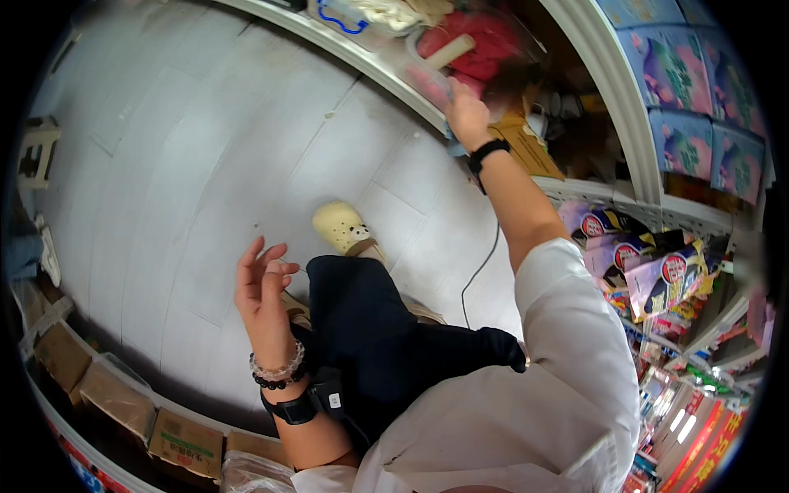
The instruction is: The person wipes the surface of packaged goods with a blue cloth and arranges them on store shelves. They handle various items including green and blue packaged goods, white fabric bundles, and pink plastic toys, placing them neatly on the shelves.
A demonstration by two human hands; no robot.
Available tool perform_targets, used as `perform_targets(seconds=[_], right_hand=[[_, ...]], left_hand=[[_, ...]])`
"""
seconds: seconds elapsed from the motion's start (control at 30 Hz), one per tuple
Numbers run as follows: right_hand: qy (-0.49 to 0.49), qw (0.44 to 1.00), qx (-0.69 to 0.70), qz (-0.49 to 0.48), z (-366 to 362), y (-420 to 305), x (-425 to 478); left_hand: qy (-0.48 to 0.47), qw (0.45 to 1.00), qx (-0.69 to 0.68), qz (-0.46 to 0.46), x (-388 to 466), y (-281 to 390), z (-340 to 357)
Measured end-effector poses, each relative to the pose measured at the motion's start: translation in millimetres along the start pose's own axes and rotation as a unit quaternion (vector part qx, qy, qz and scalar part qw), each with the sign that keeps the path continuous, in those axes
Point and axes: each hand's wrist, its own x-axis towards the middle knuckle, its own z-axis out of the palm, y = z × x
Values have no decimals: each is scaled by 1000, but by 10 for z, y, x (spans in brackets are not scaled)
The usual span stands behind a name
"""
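Note:
My right hand reaches to the lower shelf, its fingers at the near edge of a clear plastic bin. The bin holds pink-red items and a pale cylindrical piece; their kind is blurred. Whether the fingers grip the rim is hard to make out. My left hand hovers over the floor beside my knee, fingers loosely curled and apart, holding nothing. Beside the pink-red items is another clear bin with a blue handle and whitish contents. A brown cardboard piece lies just past my right wrist.
The white shelf edge runs along the top. Packaged goods and hanging purple bags are on the right. Cardboard boxes line the lower left. A dark cable crosses the floor near my yellow clog. Another person's shoe shows far left.

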Motion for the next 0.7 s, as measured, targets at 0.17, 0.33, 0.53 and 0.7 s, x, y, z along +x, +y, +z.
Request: perform_targets(seconds=[0.17,0.33,0.53,0.7], right_hand=[[26,998,33,36,0,-80,13],[-90,986,63,122,-164,2,-9],[-80,989,39,121,-295,47,-159],[-62,992,64,87,-470,-31,-607]], left_hand=[[-2,1000,6,7,-5,-4,22],[16,1000,15,15,-47,17,21],[21,999,31,17,-82,13,46],[17,998,59,20,-83,23,129]])
